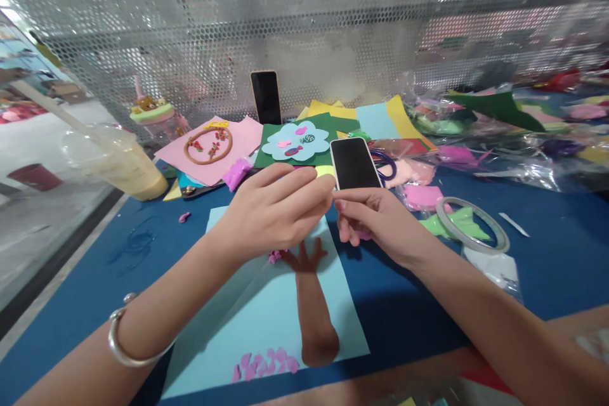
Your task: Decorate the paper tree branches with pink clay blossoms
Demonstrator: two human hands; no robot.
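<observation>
Above a light blue sheet (228, 330), my left hand (280, 206) is closed, its fingertips bent toward my right hand. Thumb and index finger are pressed together on my right hand (375, 222), just right of the sheet. Whatever either hand pinches is too small or hidden to make out. A brown clay tree trunk (314, 311) with short branches lies on the sheet. Small pink clay bits (275, 257) sit by its branches, partly covered by my left hand. Along the sheet's lower edge are several flattened purple-pink clay pieces (266, 363).
Behind my hands lie a phone (355, 163), a cloud-shaped paper craft (295, 141) and a pink card with a clay ring (209, 152). A plastic drink cup (118, 162) stands left. On the right are a tape roll (499, 242) and bagged clay (421, 196).
</observation>
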